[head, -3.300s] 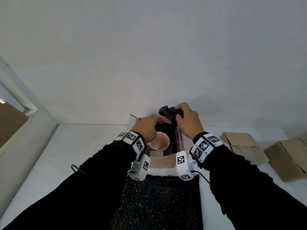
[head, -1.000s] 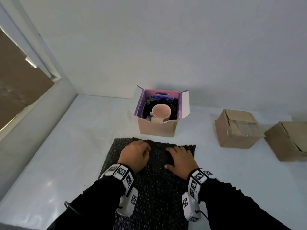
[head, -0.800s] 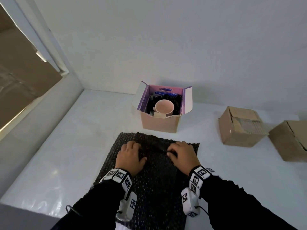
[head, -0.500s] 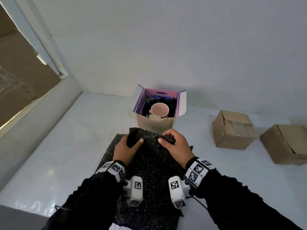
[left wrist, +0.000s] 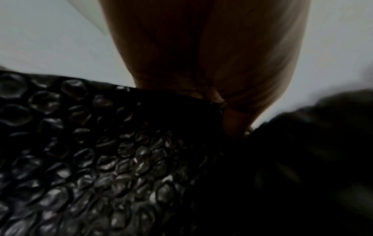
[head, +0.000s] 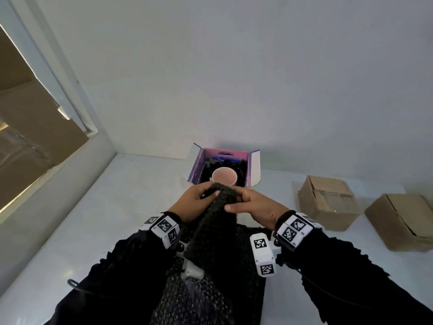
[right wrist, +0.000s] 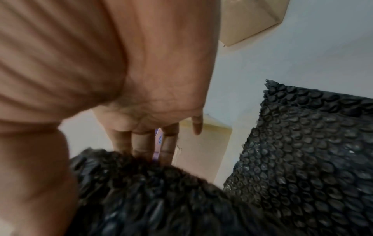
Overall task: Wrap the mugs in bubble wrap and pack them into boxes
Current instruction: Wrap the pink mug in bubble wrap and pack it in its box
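Black bubble wrap sheet [head: 218,221] lifted at its far edge above the white table [head: 112,207], left hand [head: 192,204] and right hand [head: 255,208] each pinching that bunched edge, pink mug [head: 224,176] upright in open purple-lined box [head: 254,168] just beyond, two brown cardboard boxes [head: 328,202] at right.

The white, smooth bench [head: 131,198] carries an open cardboard box with purple inner flaps [head: 254,170] at its far side, close to the wall. To the right stand two plain brown cardboard boxes [head: 328,202], near each other. A sheet of black bubble wrap [right wrist: 315,156] lies flat on the near part. A thin dark cable [head: 72,283] lies at the near left.
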Demonstrator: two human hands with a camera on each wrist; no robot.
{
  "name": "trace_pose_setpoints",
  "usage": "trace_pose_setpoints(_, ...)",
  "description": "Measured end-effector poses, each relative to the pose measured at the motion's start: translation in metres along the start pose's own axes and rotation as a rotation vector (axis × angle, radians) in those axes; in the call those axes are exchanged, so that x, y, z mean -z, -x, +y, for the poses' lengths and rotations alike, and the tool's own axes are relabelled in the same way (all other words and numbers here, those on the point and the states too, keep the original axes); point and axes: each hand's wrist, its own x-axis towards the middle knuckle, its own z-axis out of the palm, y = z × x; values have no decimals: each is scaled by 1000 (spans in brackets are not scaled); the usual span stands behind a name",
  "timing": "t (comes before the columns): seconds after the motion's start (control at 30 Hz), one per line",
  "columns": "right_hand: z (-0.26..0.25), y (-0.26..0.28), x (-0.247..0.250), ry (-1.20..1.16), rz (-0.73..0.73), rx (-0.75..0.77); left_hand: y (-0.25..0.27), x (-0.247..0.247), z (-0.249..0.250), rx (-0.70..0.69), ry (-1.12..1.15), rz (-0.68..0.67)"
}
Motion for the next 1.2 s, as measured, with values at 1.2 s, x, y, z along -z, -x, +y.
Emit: trace_pose_setpoints(1.2,-113,-19,27,1345,387,-8,-51,76,16,-473,-1070,310)
